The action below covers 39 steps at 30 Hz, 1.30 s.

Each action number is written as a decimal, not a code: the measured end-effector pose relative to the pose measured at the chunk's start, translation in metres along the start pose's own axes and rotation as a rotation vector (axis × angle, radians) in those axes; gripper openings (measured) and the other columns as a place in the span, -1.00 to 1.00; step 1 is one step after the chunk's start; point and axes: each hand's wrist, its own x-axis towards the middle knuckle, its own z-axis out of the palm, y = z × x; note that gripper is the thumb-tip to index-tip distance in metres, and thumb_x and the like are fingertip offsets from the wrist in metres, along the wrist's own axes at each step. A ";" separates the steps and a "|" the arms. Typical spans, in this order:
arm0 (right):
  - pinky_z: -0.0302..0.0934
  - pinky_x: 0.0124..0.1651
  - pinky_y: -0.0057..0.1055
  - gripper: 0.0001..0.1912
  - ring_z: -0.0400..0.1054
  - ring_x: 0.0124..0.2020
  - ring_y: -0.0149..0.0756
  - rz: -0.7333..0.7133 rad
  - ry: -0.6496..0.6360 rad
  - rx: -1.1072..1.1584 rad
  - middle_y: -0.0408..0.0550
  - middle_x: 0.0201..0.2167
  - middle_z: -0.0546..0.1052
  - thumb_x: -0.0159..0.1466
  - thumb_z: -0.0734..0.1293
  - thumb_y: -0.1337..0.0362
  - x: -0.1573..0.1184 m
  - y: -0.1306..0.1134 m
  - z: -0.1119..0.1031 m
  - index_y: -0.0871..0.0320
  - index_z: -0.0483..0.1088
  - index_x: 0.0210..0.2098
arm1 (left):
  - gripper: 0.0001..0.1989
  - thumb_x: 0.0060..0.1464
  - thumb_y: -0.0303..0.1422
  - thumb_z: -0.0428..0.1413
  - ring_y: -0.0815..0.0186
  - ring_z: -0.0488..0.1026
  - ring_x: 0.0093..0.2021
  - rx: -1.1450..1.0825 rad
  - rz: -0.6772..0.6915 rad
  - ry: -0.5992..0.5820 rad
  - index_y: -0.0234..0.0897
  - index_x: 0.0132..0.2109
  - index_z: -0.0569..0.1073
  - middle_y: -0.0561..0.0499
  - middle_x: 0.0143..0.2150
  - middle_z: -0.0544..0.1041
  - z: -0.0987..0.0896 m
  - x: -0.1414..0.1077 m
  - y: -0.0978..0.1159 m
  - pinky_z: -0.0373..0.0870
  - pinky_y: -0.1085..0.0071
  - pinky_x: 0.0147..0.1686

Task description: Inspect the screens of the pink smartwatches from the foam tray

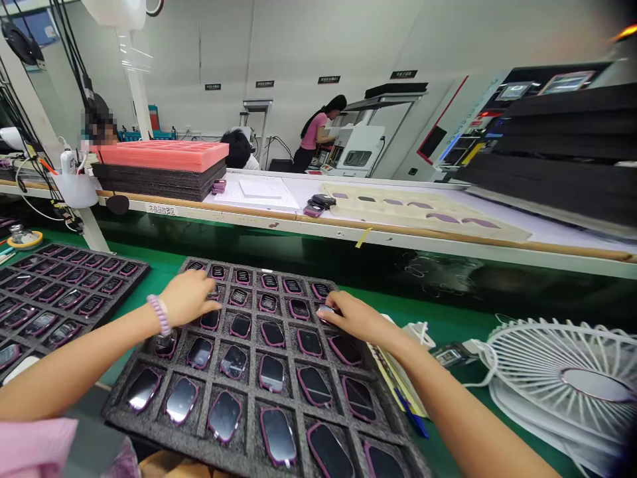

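A black foam tray (255,410) lies in front of me, its square pockets filled with small rounded screen units in purple frames, like smartwatch bodies. My left hand (186,297) reaches over its far left part, thumb and fingers closed around a purple-framed screen unit (213,292) in a pocket. At the far right part, my right hand (355,318) pinches another screen unit (326,309), tilted and partly hidden by the fingers. Nearer rows show dark, shiny screens; units in the far rows carry pale printed lines.
A second filled foam tray (117,309) lies left. A white fan (562,372), a blue pen (413,415) and yellow paper stand right. Above, a shelf edge (239,206) carries red foam (159,156), papers and a cream tray (423,212). Two people are beyond.
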 end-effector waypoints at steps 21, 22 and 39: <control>0.45 -0.05 -0.29 -0.40 0.51 -0.13 -0.08 0.141 0.131 1.575 0.01 -0.16 0.57 0.01 0.65 0.21 -0.039 0.005 -0.018 0.10 0.44 -0.01 | -0.83 0.15 -0.42 0.17 0.37 0.49 -0.42 -1.069 0.106 -0.149 -0.32 -0.14 0.34 0.04 -0.35 0.48 0.007 0.115 0.107 0.37 0.51 -0.42; 0.43 0.01 -0.28 -0.39 0.51 -0.12 -0.09 0.104 0.115 1.571 -0.01 -0.17 0.57 0.02 0.66 0.19 -0.035 -0.001 -0.019 0.10 0.43 0.00 | -0.84 0.19 -0.41 0.12 0.41 0.47 -0.46 -1.152 0.076 -0.133 -0.33 -0.11 0.32 0.03 -0.35 0.47 0.002 0.110 0.097 0.32 0.55 -0.48; 0.35 -0.18 -0.39 -0.43 0.48 -0.26 -0.27 -0.341 -0.120 1.540 -0.08 -0.09 0.49 0.15 0.62 0.07 0.054 -0.135 -0.010 0.02 0.40 0.06 | -0.69 0.04 -0.49 0.11 0.32 0.35 -0.25 -1.201 -0.241 0.565 -0.35 -0.03 0.34 0.01 -0.23 0.41 0.002 0.069 0.006 0.32 0.38 -0.16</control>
